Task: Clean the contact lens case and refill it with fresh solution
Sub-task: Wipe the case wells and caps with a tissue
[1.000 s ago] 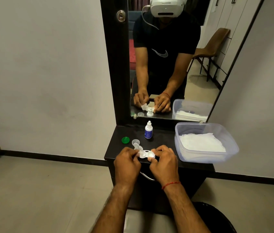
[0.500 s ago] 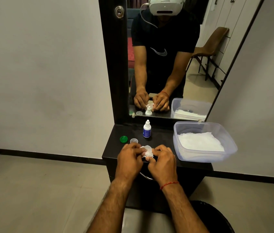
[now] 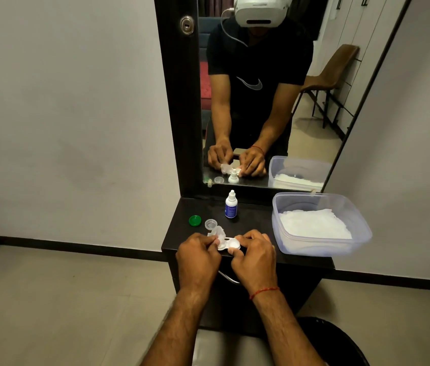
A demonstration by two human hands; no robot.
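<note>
A green cap (image 3: 195,220) lies near the table's (image 3: 256,217) left edge, with a clear cap (image 3: 210,223) just beside it, open side up. In front of them the left hand (image 3: 198,256) pinches the left end of the case (image 3: 228,243) and presses a crumpled whitish wad (image 3: 218,231) (tissue or plastic, hard to tell) against that end. The case is lifted just above the table's front edge, level, between both hands, its right well uncapped. A small dropper bottle (image 3: 231,204) stands upright behind it, close to the mirror (image 3: 261,101). The right hand (image 3: 255,256) grips the case's right end, fingers curled over the far side and thumb at the near side. Farther right, a clear tub (image 3: 361,233) holds white tissue (image 3: 314,224).
</note>
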